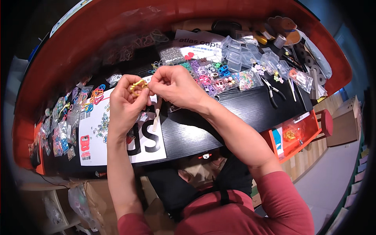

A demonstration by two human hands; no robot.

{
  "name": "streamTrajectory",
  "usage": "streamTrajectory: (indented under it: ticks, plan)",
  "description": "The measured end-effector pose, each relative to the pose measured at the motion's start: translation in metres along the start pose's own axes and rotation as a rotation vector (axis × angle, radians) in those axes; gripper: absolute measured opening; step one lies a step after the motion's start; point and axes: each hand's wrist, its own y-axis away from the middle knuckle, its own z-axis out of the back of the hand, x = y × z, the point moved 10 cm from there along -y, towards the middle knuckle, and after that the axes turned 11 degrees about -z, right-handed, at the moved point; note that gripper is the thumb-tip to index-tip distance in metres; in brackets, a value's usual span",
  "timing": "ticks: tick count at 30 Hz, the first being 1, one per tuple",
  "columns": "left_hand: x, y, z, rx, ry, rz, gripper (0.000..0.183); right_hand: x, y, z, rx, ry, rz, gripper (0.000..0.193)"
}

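Above the white printed sheet, my two hands meet. A small yellow loop-shaped piece is pinched in the curled fingers of my left hand. My right hand has its thumb and fingertips pressed together right beside that piece; what lies between them is too small to make out. Small clear and coloured beads are scattered on the sheet to the left of my left wrist. A flat wooden stick lies across the sheet's right part, below my right hand.
Colourful clips and bagged parts crowd the left. Behind my right hand are a compartment box of beads and clear plastic cases. Pliers lie at right, above an open orange drawer. A red rim borders the black table.
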Motion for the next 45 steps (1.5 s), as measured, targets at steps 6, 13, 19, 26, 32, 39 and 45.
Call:
streamTrajectory:
  ticks: [6,13,19,26,32,39,45]
  plan:
    - [-0.004,0.0,0.0,-0.005,0.017,-0.043,0.017,0.002,-0.001,-0.005,0.057,-0.097,-0.018,0.017]
    - [-0.001,0.0,0.001,-0.018,0.069,-0.014,0.017,-0.002,-0.001,-0.011,0.141,-0.227,-0.063,0.017]
    - [-0.002,0.001,0.0,-0.015,0.071,-0.016,0.016,-0.009,0.0,-0.013,0.193,-0.336,-0.121,0.016]
    - [-0.005,0.002,0.003,-0.014,-0.006,-0.014,0.016,-0.021,0.001,-0.02,0.214,-0.545,-0.27,0.015]
    - [-0.003,0.0,-0.001,0.058,0.051,0.028,0.018,-0.023,0.003,-0.02,0.221,-0.57,-0.331,0.017]
    - [0.006,-0.003,-0.006,0.076,0.116,0.039,0.02,-0.02,0.001,-0.017,0.187,-0.503,-0.273,0.018]
    - [0.019,-0.003,0.0,-0.009,0.189,0.085,0.017,-0.011,0.005,-0.013,0.093,-0.405,-0.22,0.016]
